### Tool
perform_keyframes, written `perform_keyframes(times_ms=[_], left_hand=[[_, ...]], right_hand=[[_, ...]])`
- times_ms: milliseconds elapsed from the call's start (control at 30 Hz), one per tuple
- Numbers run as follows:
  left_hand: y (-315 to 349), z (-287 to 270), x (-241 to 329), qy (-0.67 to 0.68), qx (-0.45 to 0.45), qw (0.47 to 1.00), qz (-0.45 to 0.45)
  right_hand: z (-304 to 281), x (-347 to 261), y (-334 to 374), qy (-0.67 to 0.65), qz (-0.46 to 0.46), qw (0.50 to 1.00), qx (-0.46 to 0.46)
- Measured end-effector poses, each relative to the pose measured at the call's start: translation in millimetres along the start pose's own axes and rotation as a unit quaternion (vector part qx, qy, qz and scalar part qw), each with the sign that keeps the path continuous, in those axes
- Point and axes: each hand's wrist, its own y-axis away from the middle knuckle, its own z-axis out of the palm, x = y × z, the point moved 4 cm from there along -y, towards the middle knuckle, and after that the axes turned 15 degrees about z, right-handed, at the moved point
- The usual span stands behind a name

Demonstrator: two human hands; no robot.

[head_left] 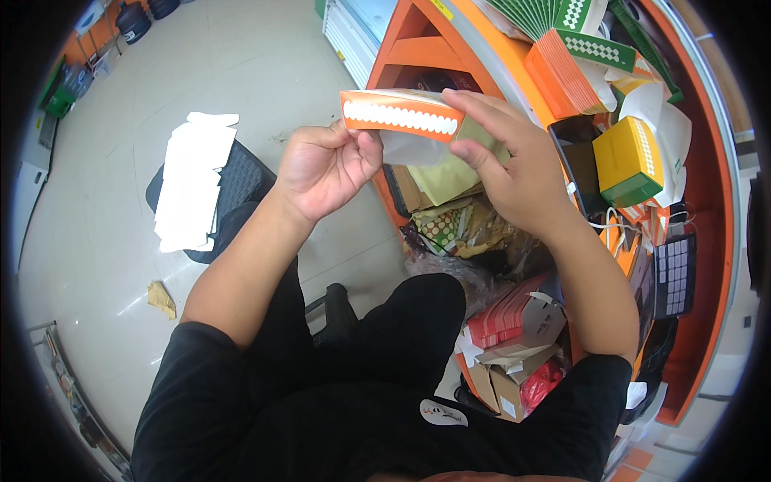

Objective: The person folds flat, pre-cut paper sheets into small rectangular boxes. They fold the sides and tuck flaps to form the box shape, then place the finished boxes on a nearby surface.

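Note:
Held up in front of me is an orange paper carton [399, 113] with a row of white shapes along its side and a pale inside. My left hand [329, 167] pinches its left end, fingers curled under the lower edge. At the other end my right hand [514, 153] grips it, fingers along the top edge and thumb below. Its far side is hidden. To the left, a stack of flat white carton blanks [191, 185] lies on a dark padded seat [245, 183].
On the orange counter at right stand nested orange cartons [562, 74], green ones [530, 18] and a yellow-green box [626, 165]. A black keypad [675, 275] lies nearer. Under the counter are plastic bags [462, 277] and red packets [502, 317]. A brown scrap [161, 300] lies on the floor.

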Motion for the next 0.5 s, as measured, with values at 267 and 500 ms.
perform_keyframes(times_ms=[267, 500], left_hand=[[1, 9, -10, -0.036, -0.038, 0.986, -0.158], [-4, 3, 2, -0.663, 0.001, 0.749, -0.015]], right_hand=[[-6, 8, -3, -0.104, 0.033, 0.994, -0.001], [-10, 26, -4, -0.204, 0.225, 0.953, 0.007]])
